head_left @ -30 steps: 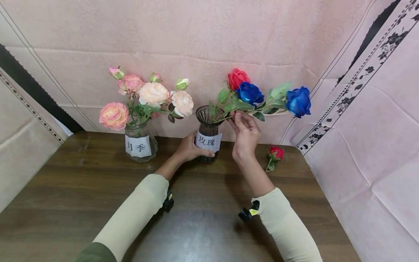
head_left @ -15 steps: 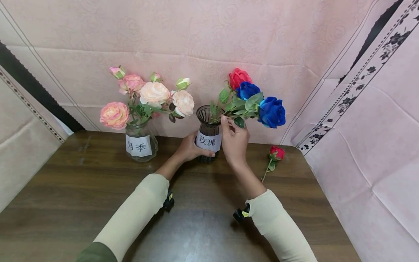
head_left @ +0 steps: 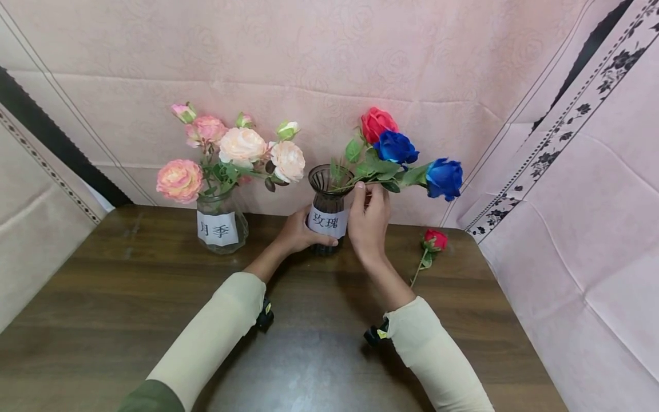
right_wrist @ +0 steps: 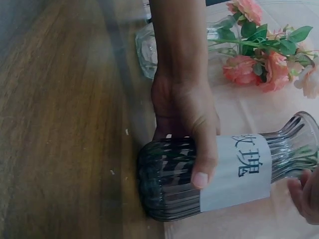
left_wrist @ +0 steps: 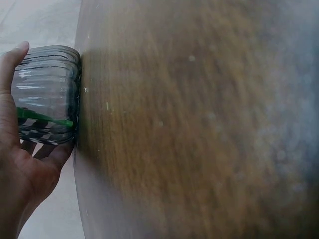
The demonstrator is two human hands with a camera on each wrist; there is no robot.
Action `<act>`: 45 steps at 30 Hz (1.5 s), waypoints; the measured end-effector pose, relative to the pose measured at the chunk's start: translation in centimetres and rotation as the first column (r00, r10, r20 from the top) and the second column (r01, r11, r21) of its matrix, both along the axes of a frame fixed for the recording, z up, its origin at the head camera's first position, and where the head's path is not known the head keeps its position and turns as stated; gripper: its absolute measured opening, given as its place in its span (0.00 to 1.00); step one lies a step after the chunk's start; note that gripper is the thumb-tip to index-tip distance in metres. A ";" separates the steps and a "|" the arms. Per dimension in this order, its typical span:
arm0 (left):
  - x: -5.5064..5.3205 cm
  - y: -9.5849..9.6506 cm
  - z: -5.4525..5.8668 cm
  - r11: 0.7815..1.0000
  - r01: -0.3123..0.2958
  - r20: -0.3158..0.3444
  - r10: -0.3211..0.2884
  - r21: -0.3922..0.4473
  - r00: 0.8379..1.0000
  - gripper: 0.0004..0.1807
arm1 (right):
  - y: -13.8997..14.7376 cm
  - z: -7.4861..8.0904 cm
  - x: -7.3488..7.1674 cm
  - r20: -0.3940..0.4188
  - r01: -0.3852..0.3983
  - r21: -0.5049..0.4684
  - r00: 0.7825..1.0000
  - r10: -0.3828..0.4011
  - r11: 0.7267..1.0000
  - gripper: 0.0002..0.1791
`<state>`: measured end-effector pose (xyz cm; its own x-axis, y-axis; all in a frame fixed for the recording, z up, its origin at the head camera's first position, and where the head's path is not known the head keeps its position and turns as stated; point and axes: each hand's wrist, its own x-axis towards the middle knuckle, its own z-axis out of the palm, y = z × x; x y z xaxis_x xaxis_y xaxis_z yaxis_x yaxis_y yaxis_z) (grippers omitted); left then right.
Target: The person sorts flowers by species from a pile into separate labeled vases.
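Observation:
My left hand (head_left: 296,233) grips the lower part of a dark ribbed glass vase (head_left: 332,201) with a white paper label. In the left wrist view a green stem end (left_wrist: 45,117) shows through the vase's glass. At the vase's rim, my right hand (head_left: 369,226) pinches the stem of a blue rose (head_left: 444,178), whose bloom hangs out to the right. Behind it a red rose (head_left: 378,124) and another blue rose (head_left: 396,147) lean right from the vase mouth. In the right wrist view only a few fingers (right_wrist: 305,194) of that hand show beside the vase neck.
A clear glass vase (head_left: 239,232) of pink and cream flowers (head_left: 242,147) stands to the left, also labelled. One short red rose (head_left: 435,240) lies on the wooden table (head_left: 309,343) at the right. Patterned pink cloth (head_left: 288,51) hangs close behind the table.
My right hand has moved left to the vase rim with the blue rose. Its bloom swung left and down, then slightly back right. The left hand has stayed on the vase.

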<state>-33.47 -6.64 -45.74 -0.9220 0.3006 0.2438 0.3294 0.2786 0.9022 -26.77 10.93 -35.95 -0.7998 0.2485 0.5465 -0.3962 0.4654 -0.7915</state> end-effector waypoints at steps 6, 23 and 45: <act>-0.2 0.0 0.0 1.000 0.015 -0.021 -0.015 0.007 1.000 0.36 | 0.2 -0.1 0.3 0.118 -0.100 0.189 0.990 0.078 0.977 0.28; 0.0 -0.1 -0.1 1.000 -0.006 0.005 0.006 0.007 1.000 0.38 | 1.9 -2.1 1.1 -0.091 -0.170 -0.308 0.985 0.149 0.936 0.18; -0.1 0.0 -0.2 0.999 0.027 0.001 -0.027 0.023 1.000 0.38 | 1.2 -1.1 0.5 -0.216 -0.137 -0.099 0.970 0.113 0.986 0.14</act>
<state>-33.56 -6.64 -45.90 -0.9140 0.3196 0.2500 0.3356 0.2488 0.9086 -26.30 12.16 -37.01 -0.6990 0.2236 0.6792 -0.6078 0.3146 -0.7291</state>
